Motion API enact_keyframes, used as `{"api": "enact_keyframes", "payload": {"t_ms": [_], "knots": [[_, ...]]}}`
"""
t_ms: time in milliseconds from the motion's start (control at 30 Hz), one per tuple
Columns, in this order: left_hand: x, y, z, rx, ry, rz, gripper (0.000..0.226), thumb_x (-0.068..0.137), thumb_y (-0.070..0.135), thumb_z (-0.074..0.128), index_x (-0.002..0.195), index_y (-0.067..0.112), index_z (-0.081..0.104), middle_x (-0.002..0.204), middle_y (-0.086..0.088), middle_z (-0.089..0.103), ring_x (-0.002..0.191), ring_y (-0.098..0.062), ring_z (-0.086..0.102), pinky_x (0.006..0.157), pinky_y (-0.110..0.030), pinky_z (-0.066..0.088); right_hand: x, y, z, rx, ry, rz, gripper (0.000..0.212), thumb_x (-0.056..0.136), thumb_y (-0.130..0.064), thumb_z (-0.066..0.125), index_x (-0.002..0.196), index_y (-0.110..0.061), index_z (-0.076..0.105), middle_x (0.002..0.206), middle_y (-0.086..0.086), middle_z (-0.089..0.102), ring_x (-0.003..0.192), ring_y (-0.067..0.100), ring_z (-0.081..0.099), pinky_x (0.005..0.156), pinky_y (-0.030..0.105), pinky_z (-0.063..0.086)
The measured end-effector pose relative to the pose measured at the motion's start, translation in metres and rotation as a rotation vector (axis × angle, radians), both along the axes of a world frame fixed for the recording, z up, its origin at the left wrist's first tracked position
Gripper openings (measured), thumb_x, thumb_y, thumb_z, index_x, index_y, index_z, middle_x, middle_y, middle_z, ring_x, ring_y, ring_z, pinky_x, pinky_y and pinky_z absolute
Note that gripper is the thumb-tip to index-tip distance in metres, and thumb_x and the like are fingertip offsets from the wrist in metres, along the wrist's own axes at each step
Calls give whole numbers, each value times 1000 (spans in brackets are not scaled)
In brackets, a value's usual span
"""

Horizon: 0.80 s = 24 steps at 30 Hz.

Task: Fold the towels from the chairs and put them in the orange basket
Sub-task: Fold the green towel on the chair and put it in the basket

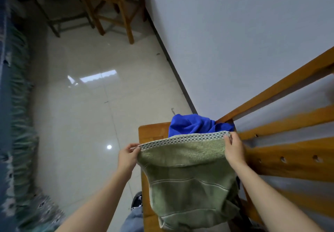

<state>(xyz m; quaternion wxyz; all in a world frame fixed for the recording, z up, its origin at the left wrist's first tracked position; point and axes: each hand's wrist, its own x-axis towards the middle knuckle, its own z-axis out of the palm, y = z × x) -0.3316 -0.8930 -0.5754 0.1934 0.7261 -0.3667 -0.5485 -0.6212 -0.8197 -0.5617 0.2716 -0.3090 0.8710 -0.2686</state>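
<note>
A green towel (pixel 188 177) with a checked border hangs stretched between my hands above the seat of a wooden chair (pixel 151 132). My left hand (pixel 127 156) pinches its upper left corner. My right hand (pixel 234 148) pinches its upper right corner. The towel's lower part sags in folds onto the seat. Behind it, a crumpled blue towel (pixel 197 124) lies on the far end of the seat, against the chair's back. The orange basket is not in view.
The chair's slatted back (pixel 289 161) runs along a white wall (pixel 235 42) on the right. A second wooden chair (pixel 112 2) stands far off by the wall. Glossy tiled floor (pixel 86 105) spreads to the left, with patterned blue-green fabric (pixel 19 123) at the left edge. My shoe (pixel 136 200) is below.
</note>
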Motion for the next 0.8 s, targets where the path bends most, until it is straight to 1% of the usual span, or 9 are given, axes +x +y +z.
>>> {"api": "enact_keyframes", "payload": {"t_ms": [100,167,300,433,500,567,667,733,800], "knots": [[-3,-11,-40,77,-41,39,26,92,11,54,118,4,52,103,-13,56,94,-25,55,71,-30,50,-9,-15,-43,121,99,101,19,98,-17,41,86,-5,49,85,18,55,82,32,54,66,35,37],[-5,-10,-59,165,-19,84,31,91,13,55,120,2,51,106,-14,56,95,-27,57,73,-32,53,-12,-15,-58,200,141,126,24,98,-20,40,94,0,53,95,19,53,90,34,53,68,34,37],[-9,-4,-83,254,0,78,13,93,17,54,98,7,59,100,-14,61,92,-26,60,68,-30,53,-14,-11,-77,328,249,170,29,99,-27,36,102,-4,55,115,18,57,108,35,48,84,38,37],[-12,-2,-86,250,-14,-95,10,93,18,53,89,11,59,89,-9,60,76,-18,57,54,-22,47,-11,-16,-79,358,180,123,24,99,-28,33,94,-11,49,111,14,59,104,34,51,88,40,35],[-15,-5,-89,213,-40,-126,9,94,19,52,93,12,58,91,-6,59,78,-16,56,53,-22,45,-5,-15,-75,330,275,142,24,98,-25,37,92,-9,52,104,14,59,100,33,53,83,39,36],[-20,-11,-92,142,-108,-101,10,95,19,49,97,12,56,92,-3,56,83,-17,55,58,-25,48,5,-10,-69,216,306,203,23,95,-22,46,89,-4,58,94,12,58,92,33,55,75,36,36],[-29,-18,-99,95,-179,-97,12,95,17,49,99,10,57,97,-6,56,95,-22,54,81,-39,52,20,4,-64,145,116,411,18,91,-20,57,92,-5,65,93,0,47,79,23,54,65,27,35],[-31,-20,-107,106,-172,-140,9,94,18,51,95,12,57,102,-8,57,101,-24,54,89,-42,50,24,13,-68,182,0,474,16,90,-19,59,96,-7,66,101,0,42,83,19,52,70,24,34],[-31,-22,-115,96,-193,-223,7,92,19,53,90,16,58,118,-10,56,114,-27,51,97,-46,46,24,11,-70,187,-161,333,16,90,-17,58,100,-7,66,110,2,41,97,18,50,79,19,31]]}}
